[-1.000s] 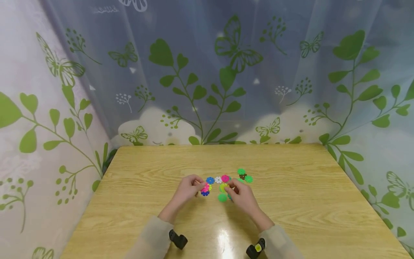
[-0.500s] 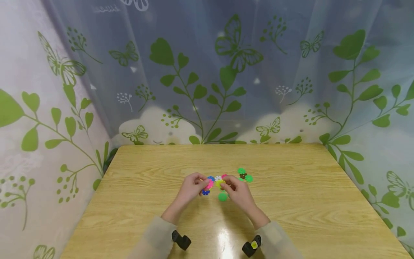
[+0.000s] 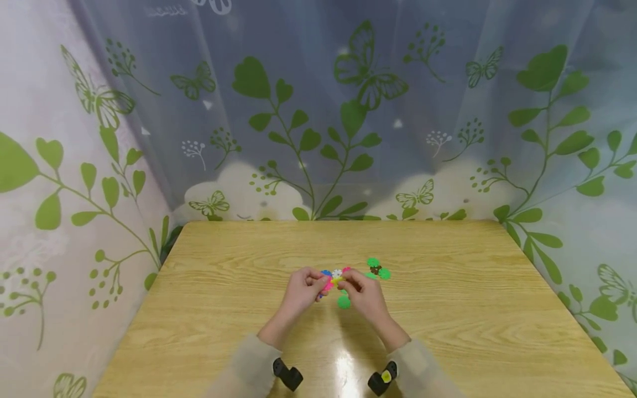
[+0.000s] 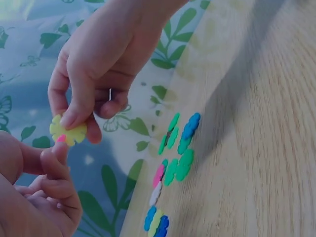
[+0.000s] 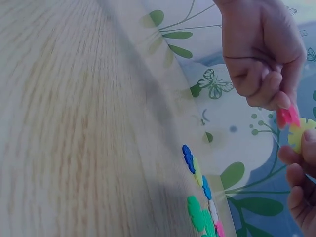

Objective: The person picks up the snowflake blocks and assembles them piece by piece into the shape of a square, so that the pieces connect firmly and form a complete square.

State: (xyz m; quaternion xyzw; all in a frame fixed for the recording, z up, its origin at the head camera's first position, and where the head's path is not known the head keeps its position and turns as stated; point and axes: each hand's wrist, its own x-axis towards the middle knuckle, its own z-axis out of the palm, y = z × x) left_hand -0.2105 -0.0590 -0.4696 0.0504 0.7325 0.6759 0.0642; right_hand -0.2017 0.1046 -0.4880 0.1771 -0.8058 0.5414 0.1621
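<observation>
**Joining two snowflake discs above the table: notes by view**

Head view. Both hands meet at lower centre of the frame, over the wooden table [image 3: 448, 309]. The left hand [image 3: 304, 287] pinches a pink disc [image 3: 328, 284]; the right hand [image 3: 363, 288] pinches a yellow disc [image 3: 339, 280]. The two discs touch between the fingertips. Loose discs lie just behind the hands, a green disc [image 3: 343, 302] in front of them, and a green cluster [image 3: 377, 269] to the right.

Left wrist view. Upper left: the right hand [image 4: 98, 59] holds the yellow disc [image 4: 68, 132] edge-on between thumb and forefinger. Lower left: the left hand [image 4: 34, 197], fingers curled, with a sliver of the pink disc [image 4: 61, 138] touching the yellow one. A row of loose discs [image 4: 173, 168] lies along the table edge at centre.

Right wrist view. Upper right: the left hand [image 5: 261, 54] grips the pink disc [image 5: 287, 116]. Right edge: the yellow disc [image 5: 300, 134] beside it, under a fingertip of the right hand [image 5: 301, 187].

Handling advice, as a judgement: turn one disc crosswise to the other, line up notch with notch, and press straight in with short grips near the rims, so neither disc bends or slips.
</observation>
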